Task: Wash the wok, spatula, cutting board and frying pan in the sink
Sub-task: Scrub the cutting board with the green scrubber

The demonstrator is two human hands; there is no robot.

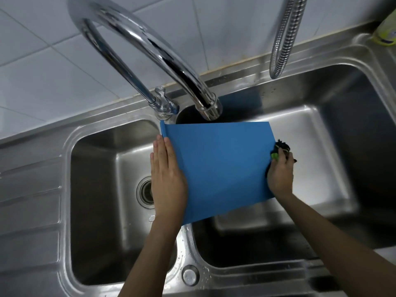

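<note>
Item: blue cutting board (218, 168), held tilted over the divider of a double steel sink (321, 116), its far edge just beneath the tap spout (209, 108). No running water could be made out. Left hand (167, 179): fingers straight and together, laid flat along the board's left edge as a brace. Right hand (280, 174): fingers curled round a dark and green scrubbing pad (280, 150), pressed at the right edge. Recommended handling, as judged: the brace was best kept firm while the pad was worked edge to edge, then both faces rinsed. Wok, spatula and frying pan were not seen.
</note>
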